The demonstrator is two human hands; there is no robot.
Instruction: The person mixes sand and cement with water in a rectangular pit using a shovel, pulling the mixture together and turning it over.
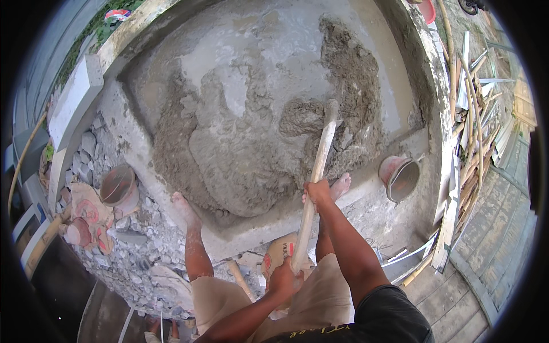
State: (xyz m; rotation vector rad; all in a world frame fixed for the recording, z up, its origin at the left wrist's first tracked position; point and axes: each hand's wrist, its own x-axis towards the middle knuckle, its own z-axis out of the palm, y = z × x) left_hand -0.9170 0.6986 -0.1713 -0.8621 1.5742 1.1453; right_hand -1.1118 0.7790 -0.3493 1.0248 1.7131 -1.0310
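Both my hands are closed round the long wooden handle of a hoe [322,150]. My left hand [284,278] grips it low, close to my body, and my right hand [318,193] holds it farther up. The hoe's head, caked in grey mud, lies in the wet mortar [240,154], so its blade hardly shows. This mortar is spread through a walled concrete basin [429,123], with a thicker ridge at the right and watery patches at the far side. My bare feet are on the near rim.
One bucket [403,178] stands right of the basin's near corner, another bucket [120,188] on the left among broken rubble [137,263]. A paper sack [279,254] lies between my legs. Bamboo poles [474,137] and scrap wood are heaped at the right, beside a plank floor [497,223].
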